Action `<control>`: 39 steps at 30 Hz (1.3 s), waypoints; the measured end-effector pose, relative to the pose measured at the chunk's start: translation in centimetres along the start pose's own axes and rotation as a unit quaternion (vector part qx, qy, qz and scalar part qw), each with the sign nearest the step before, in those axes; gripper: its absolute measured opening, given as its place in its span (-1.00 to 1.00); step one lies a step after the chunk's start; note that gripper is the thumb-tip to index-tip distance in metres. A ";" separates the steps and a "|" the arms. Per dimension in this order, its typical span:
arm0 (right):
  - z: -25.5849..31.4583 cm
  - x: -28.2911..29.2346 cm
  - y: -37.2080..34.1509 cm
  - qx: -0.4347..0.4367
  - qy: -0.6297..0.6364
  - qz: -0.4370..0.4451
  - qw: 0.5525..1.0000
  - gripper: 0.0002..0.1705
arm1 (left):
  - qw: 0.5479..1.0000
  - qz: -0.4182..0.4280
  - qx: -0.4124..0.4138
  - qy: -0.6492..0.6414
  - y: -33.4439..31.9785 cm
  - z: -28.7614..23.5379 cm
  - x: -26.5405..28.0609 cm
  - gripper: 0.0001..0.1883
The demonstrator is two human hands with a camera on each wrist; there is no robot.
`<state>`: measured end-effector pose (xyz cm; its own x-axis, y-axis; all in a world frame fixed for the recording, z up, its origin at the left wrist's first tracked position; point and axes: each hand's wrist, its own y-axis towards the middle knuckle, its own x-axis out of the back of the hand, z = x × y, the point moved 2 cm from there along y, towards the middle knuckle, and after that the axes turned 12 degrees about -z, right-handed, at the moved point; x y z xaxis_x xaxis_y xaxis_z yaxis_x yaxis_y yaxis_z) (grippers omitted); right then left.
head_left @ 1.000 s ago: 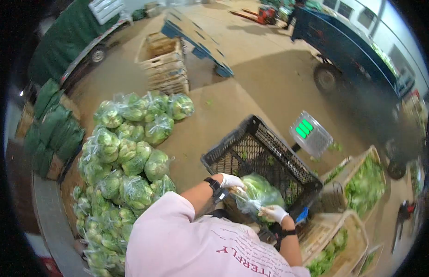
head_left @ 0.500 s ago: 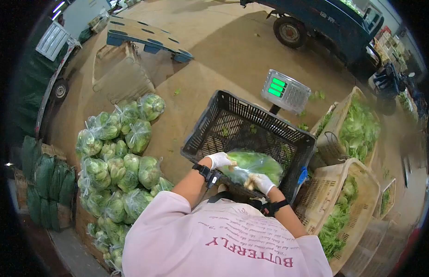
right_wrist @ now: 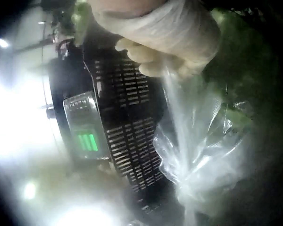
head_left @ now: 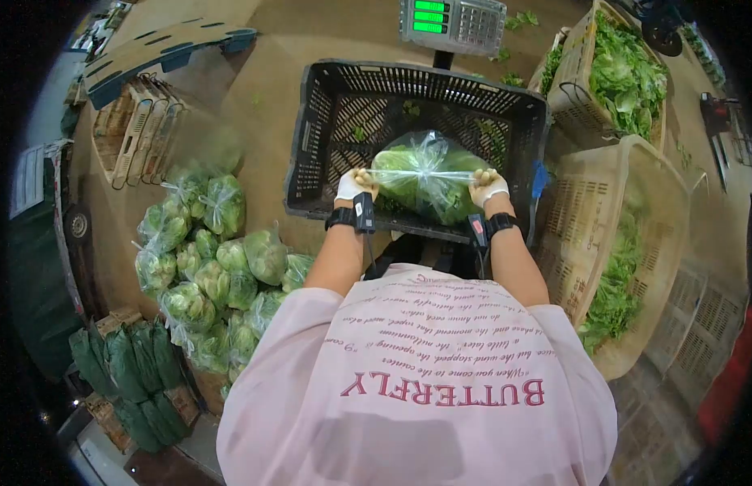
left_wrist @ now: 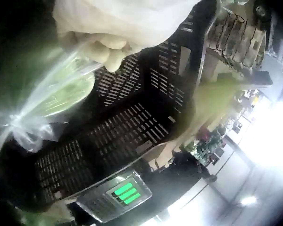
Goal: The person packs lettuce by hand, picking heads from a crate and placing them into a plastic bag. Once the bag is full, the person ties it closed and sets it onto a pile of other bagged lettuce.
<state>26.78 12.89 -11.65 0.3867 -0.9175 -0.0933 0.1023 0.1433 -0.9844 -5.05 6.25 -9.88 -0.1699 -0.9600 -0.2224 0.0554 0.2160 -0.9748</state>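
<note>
A clear plastic bag (head_left: pixel 429 168) full of green leafy vegetable lies at the near side of a black slatted crate (head_left: pixel 311 138). Its plastic is gathered in a knot at the middle, with two twisted ends drawn out sideways. My gloved left hand (head_left: pixel 356 185) grips the left end, fingers curled. The right hand (head_left: pixel 488 187), gloved too, grips the right end. Between them the ends run taut across the top of the bag. In the left wrist view the knot (left_wrist: pixel 16 123) shows below the curled fingers; the right wrist view shows the stretched plastic (right_wrist: pixel 179 122) leaving the fist.
A scale display (head_left: pixel 453 24) with green digits stands behind the crate. Beige crates (head_left: pixel 582 235) of loose leaves are on the right. Bagged vegetables (head_left: pixel 214 283) are piled at left, near green wrapped bundles (head_left: pixel 133 364) and stacked crates (head_left: pixel 141 130). Loose leaves (head_left: pixel 518 20) lie on the floor.
Both hands, close together on the bag's plastic before, have moved apart to either side, pulling the ends into a tight knot. The head view has turned down toward the crate.
</note>
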 end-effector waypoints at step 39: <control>0.3 0.4 -7.6 -0.046 -0.518 0.165 0.838 -0.79 | 0.661 0.154 -0.240 0.694 -7.9 1.6 -0.3 -0.75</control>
<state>26.45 11.50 -4.18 0.9732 -0.0129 -0.2295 -0.2190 0.2523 -0.9425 -3.89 4.53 -2.09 -0.9810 0.1587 0.1116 0.0360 0.7143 -0.6989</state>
